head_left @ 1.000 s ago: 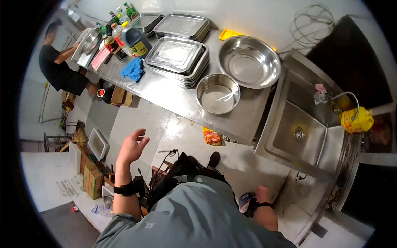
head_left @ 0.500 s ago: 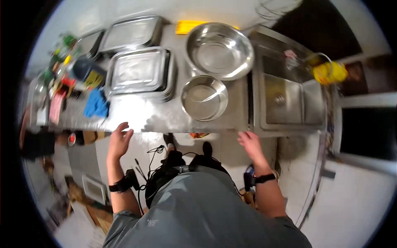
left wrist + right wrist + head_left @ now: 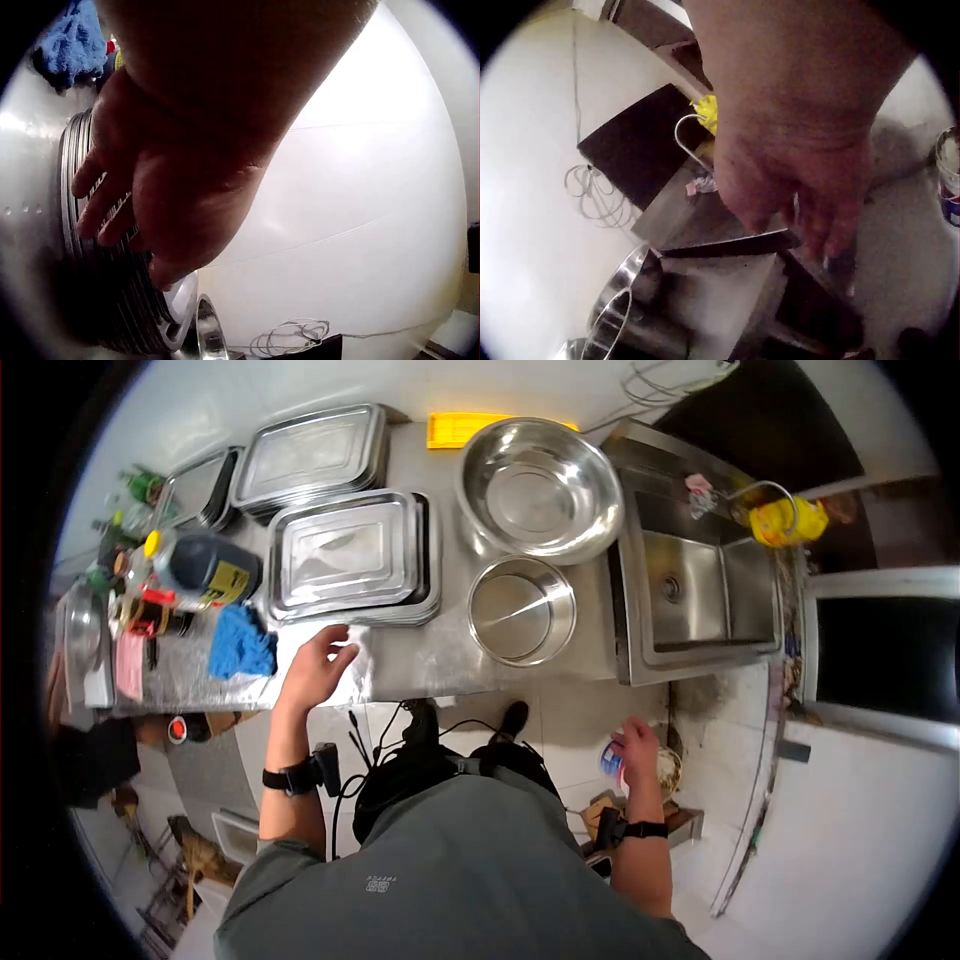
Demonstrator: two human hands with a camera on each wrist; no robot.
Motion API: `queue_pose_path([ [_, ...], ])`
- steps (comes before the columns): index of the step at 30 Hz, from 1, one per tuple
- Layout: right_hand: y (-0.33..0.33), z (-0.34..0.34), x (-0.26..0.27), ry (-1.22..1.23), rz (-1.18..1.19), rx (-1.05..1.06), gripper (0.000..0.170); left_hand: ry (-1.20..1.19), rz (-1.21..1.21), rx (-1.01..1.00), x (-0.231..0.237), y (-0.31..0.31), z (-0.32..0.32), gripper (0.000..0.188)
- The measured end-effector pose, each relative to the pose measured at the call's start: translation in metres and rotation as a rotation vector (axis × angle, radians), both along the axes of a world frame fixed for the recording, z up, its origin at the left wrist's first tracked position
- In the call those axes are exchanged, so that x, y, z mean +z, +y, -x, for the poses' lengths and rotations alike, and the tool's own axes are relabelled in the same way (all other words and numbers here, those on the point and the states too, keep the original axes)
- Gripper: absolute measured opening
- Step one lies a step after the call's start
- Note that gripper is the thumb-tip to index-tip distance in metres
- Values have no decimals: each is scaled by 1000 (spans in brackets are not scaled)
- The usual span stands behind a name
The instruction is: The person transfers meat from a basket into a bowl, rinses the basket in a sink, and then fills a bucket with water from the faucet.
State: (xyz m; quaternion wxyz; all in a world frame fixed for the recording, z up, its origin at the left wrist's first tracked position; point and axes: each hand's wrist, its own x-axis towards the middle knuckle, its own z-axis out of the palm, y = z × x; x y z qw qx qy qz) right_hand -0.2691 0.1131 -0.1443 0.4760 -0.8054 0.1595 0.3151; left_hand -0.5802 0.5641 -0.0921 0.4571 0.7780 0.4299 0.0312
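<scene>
The left hand (image 3: 318, 668) is above the front edge of the steel table (image 3: 430, 670), just below a stack of steel trays (image 3: 345, 550), its fingers loosely bent and holding nothing. In the left wrist view this hand (image 3: 180, 187) appears in front of the tray stack (image 3: 75, 157); whether it touches cannot be told. The right hand (image 3: 638, 748) hangs empty and relaxed in front of the table, below the sink's left side. A deep steel pot (image 3: 510, 615) and a wide steel basin (image 3: 540, 490) stand right of the trays.
A blue cloth (image 3: 242, 643), a dark jug (image 3: 210, 568) and several bottles are at the table's left. The sink (image 3: 690, 590) adjoins on the right, with a yellow container (image 3: 785, 522) beside its tap. A bucket (image 3: 665, 770) stands on the floor; cables hang by the legs.
The view has turned and shifted, bringing the table squarely in front. The left hand has moved up to the table edge by the trays. The right hand rose, then dropped back lower.
</scene>
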Motion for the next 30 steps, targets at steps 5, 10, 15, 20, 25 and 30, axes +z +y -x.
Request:
queue_pose_path([
  [5, -81, -39, -37, 32, -183, 25, 43, 49, 11, 26, 0, -23, -17, 48],
  [10, -98, -86, -55, -7, -76, 150, 25, 177, -129, 3, 18, -99, -55, 51],
  [15, -161, -156, -96, 128, 323, 248, 19, 262, -143, 94, 44, -205, -89, 50],
  [20, -186, -269, -124, 496, -112, 667, 24, 234, -171, 207, 54, -275, -91, 48],
  [25, -175, -296, -140, 300, -47, 543, 35, 242, -186, 282, 57, -316, -83, 44],
  [30, -168, -275, -74, 315, 206, 519, 28, 142, -101, 417, 46, -359, -60, 45],
])
